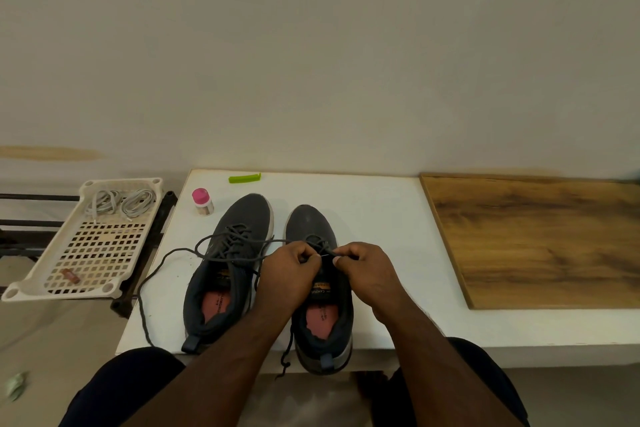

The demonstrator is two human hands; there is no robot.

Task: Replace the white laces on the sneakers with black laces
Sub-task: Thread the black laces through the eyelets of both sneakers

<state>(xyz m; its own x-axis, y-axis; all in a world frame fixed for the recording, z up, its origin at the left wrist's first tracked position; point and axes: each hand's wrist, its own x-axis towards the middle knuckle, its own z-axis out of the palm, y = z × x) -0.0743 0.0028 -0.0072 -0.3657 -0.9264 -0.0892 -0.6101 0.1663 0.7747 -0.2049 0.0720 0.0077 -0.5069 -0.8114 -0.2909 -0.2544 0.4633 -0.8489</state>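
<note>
Both hands, left hand [289,262] and right hand [363,263], pinch the black lace [239,255] over the right sneaker [317,288], beside the left sneaker [230,267]. Best to pull each crossing snug and keep the ends even.

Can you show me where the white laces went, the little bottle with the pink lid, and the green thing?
white laces [119,202], head view, on the coiled bundle in the basket.
bottle [203,202], head view, on its body under the pink lid.
green thing [244,178], head view, on its middle.
</note>
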